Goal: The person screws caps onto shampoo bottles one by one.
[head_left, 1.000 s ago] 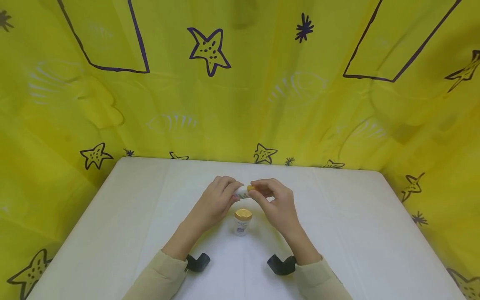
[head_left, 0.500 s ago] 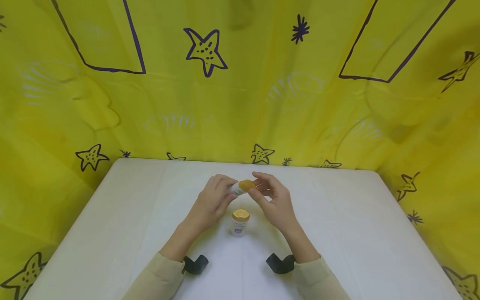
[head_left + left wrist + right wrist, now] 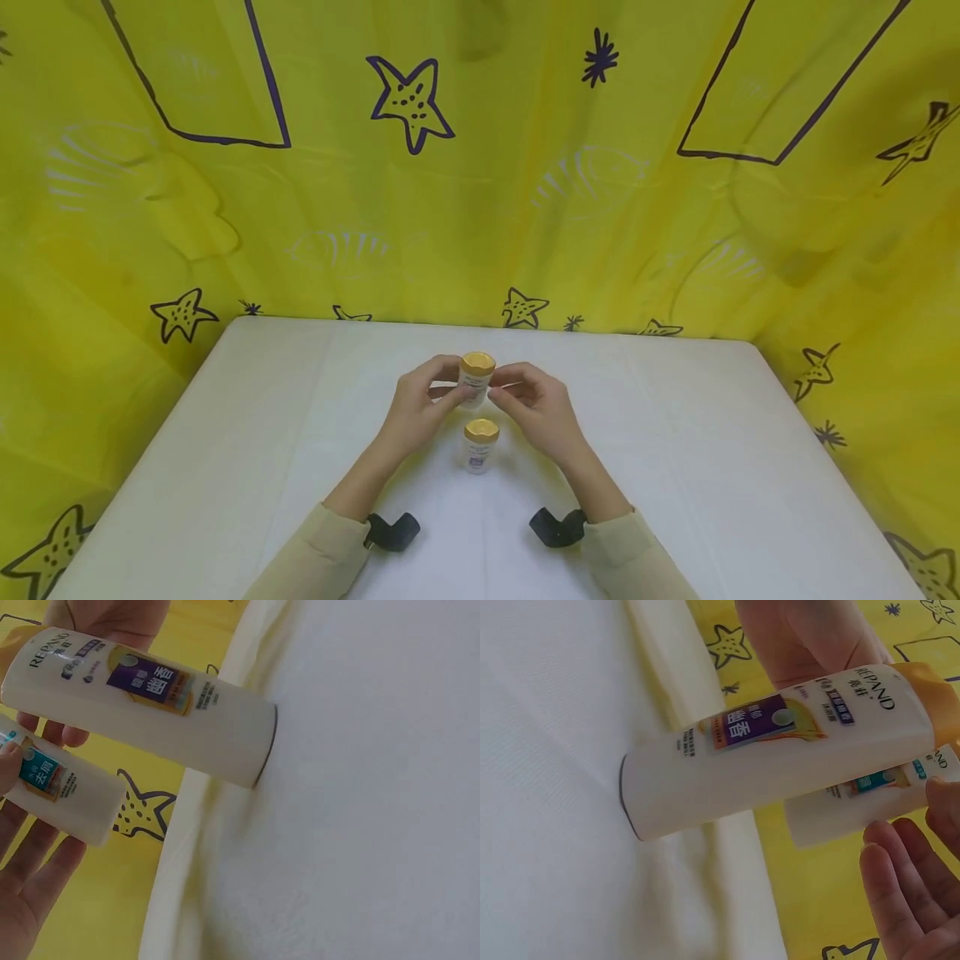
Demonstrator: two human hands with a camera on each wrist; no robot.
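A white shampoo bottle (image 3: 476, 385) with a gold cap and teal label is held upright above the table by my left hand (image 3: 422, 407). The left thumb presses its front, with the fingers behind. My right hand (image 3: 538, 408) is at the bottle's right side, its fingers parted and gently bent, thumb tip close to the edge. Nearer to me stands a second white bottle (image 3: 478, 454), gold-capped, with a purple label (image 3: 154, 679). In the right wrist view, this standing bottle partly covers the teal-labelled one, and the right fingers (image 3: 889, 870) spread below it.
A white cloth covers the table (image 3: 675, 467). Behind it hangs a yellow curtain (image 3: 480, 217) with starfish drawings. Black wrist camera mounts (image 3: 393, 532) jut inward from both sleeves, either side of the standing bottle.
The held bottle has turned from lying sideways, cap toward the right hand, to upright with its label facing me. The right fingers have let go of its cap. The standing bottle stays put.
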